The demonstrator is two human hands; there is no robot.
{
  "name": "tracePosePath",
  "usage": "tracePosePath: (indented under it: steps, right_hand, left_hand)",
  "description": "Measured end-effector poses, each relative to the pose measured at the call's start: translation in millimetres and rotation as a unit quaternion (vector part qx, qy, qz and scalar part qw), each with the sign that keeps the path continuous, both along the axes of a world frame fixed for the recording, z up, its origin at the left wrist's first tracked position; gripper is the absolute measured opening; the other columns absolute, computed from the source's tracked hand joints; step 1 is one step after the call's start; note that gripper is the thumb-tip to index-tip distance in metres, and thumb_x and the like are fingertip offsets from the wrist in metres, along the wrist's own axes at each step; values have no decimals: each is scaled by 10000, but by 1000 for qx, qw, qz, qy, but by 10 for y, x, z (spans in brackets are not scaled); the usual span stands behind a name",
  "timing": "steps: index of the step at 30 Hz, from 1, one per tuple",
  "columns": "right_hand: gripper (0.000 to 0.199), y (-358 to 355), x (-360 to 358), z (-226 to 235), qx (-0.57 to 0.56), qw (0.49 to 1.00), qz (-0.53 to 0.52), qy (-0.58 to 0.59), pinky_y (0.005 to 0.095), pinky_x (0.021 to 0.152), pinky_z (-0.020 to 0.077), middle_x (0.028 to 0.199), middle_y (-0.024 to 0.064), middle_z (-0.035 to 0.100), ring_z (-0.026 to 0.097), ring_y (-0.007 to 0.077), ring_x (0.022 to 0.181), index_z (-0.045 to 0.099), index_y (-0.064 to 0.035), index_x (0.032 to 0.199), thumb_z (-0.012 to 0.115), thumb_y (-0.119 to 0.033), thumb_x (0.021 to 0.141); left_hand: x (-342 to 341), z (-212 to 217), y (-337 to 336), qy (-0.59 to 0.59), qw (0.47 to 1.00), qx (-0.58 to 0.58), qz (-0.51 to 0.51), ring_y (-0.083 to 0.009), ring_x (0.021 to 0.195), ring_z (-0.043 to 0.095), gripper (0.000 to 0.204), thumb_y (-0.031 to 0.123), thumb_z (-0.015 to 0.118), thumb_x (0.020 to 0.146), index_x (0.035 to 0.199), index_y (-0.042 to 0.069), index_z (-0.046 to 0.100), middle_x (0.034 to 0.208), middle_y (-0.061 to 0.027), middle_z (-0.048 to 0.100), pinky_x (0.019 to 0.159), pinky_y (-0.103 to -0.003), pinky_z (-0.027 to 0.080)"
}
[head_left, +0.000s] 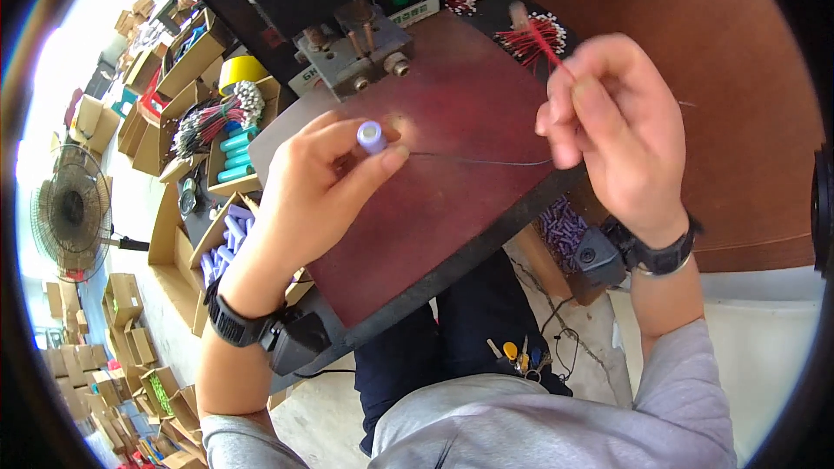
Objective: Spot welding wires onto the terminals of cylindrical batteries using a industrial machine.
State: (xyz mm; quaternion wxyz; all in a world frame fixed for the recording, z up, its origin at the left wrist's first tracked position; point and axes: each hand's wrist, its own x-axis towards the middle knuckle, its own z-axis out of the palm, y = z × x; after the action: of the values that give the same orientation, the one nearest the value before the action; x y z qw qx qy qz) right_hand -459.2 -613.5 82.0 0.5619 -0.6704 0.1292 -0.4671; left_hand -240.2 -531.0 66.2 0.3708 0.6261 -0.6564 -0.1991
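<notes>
A small purple cylindrical battery cell [372, 137] sits between the thumb and fingers of my left hand [304, 191], one end tipped up toward the view. That hand is over the dark red board [417, 243], just below the metal head [358, 56] of a black machine. My right hand [627, 135], slightly blurred, is raised at the board's right side, fingers closed on a red wire [547, 48] that points up and left. A thin dark wire [478, 160] runs from beside the cell to my right hand; how its ends are fixed I cannot make out.
Bundles of red wires with white ends [532, 39] lie behind the board. Open boxes on the left hold more purple cells [230, 239], green cells [236, 156] and a wire bundle [217, 117]. Below the board's right edge is a bin of small purple pieces [563, 230].
</notes>
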Motion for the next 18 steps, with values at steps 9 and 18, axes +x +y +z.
tracePosePath:
  steps: [9,18]
  right_hand:
    - [111,-250,465,-125,-14,982,-6,186,180,580,408,671,-12,550,485,35,632,578,20,795,599,-83,758]
    - [145,-338,668,-380,180,978,83,71,228,641,469,844,89,596,563,112,738,549,21,844,592,-98,774]
  left_hand:
    - [-28,-149,-203,-74,994,2,77,-299,583,534,293,284,629,727,736,-7,592,657,-145,541,530,-343,411]
    - [-5,-239,-280,-95,992,-42,69,-325,585,534,296,294,597,749,725,0,574,621,-158,538,516,-376,405]
